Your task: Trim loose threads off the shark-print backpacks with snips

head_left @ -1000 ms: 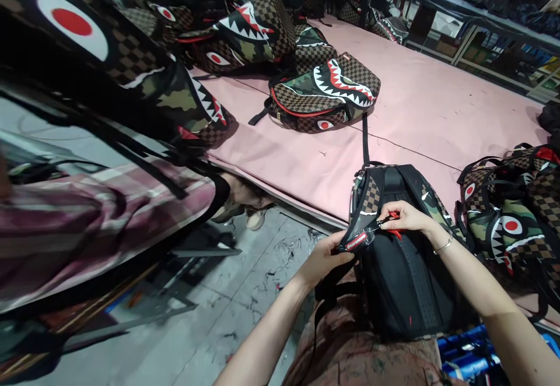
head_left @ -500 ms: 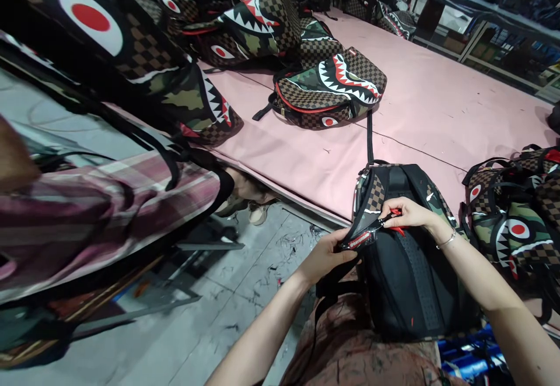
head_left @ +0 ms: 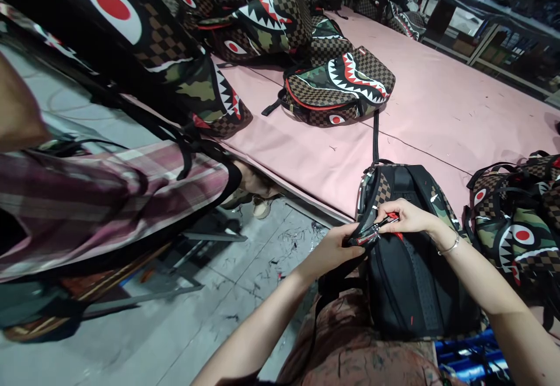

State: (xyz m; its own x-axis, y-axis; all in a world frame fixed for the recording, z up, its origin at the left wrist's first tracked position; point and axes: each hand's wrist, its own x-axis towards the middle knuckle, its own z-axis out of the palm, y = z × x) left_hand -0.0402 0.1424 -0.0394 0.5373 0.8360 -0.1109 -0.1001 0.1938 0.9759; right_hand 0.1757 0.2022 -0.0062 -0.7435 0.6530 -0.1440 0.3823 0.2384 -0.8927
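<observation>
A black-backed backpack (head_left: 396, 269) with checkered and camouflage sides leans on my lap against the table edge, its back panel facing me. My left hand (head_left: 335, 249) pinches one shoulder strap (head_left: 365, 231) near a red label with a clear, shiny covering. In my right hand (head_left: 406, 217) is a pair of small red-handled thread snips (head_left: 392, 217), its tip at the label. My fingers partly hide the snips, so I cannot tell whether the blades touch the strap.
On the pink table (head_left: 437, 94) lies another shark-mouth backpack (head_left: 341, 88), with several more heaped behind. More backpacks (head_left: 516, 228) sit at the right. At the left a person in a plaid garment (head_left: 109, 205) is beside a large backpack (head_left: 175, 71). Thread scraps litter the floor (head_left: 245, 292).
The strap's label has tilted, so its lettering no longer shows plainly. My right hand and the snips have shifted slightly down and left, closer to my left fingers. The view has turned a little left.
</observation>
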